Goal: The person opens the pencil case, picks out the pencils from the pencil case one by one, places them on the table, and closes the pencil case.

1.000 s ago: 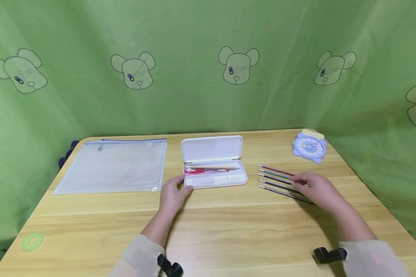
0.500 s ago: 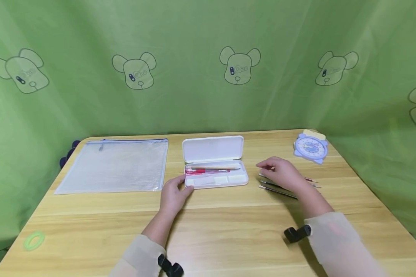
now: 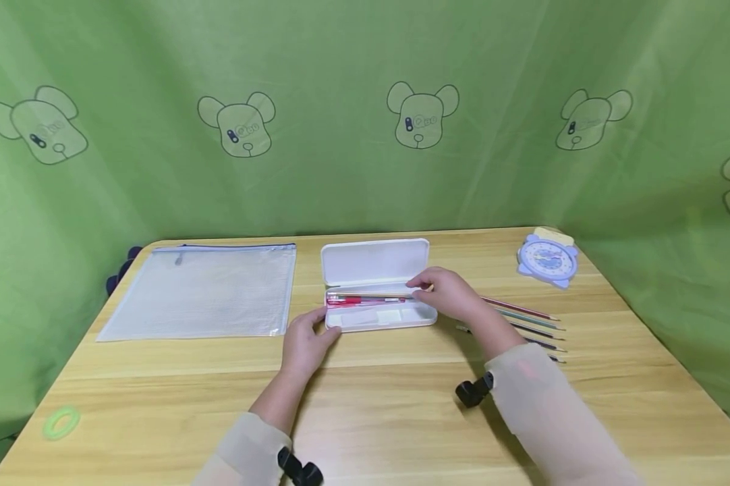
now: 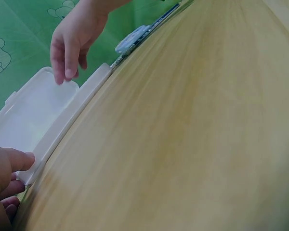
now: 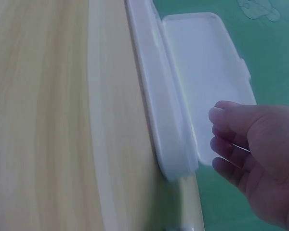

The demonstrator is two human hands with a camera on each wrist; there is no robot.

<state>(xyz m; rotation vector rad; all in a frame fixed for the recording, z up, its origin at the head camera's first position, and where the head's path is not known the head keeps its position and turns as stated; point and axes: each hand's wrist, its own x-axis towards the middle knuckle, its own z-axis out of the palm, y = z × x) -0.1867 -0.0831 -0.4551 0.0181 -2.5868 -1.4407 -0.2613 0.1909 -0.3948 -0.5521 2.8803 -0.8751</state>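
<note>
A white pencil case (image 3: 380,325) lies with its lid raised, holding a pencil (image 3: 371,295) and red pens (image 3: 355,300). My left hand (image 3: 304,343) grips its left end, thumb at the front wall and fingers round the side. Over the right end of the case, near the pencil's tip, hovers my right hand (image 3: 448,291). In the right wrist view its loosely bent fingers (image 5: 229,144) show nothing between them, with the case lid (image 5: 204,72) behind. Several pencils (image 3: 525,316) lie side by side to the right, partly hidden by my right forearm.
A mesh zip pouch (image 3: 201,293) lies flat on the left of the wooden table (image 3: 401,418). At the back right is a blue toy clock (image 3: 547,260) beside a pale yellow block (image 3: 553,236). A green ring (image 3: 61,423) sits at the front left.
My right hand has travelled left from the row of pencils to the right end of the pencil case. My left hand has stayed at the case's left end.
</note>
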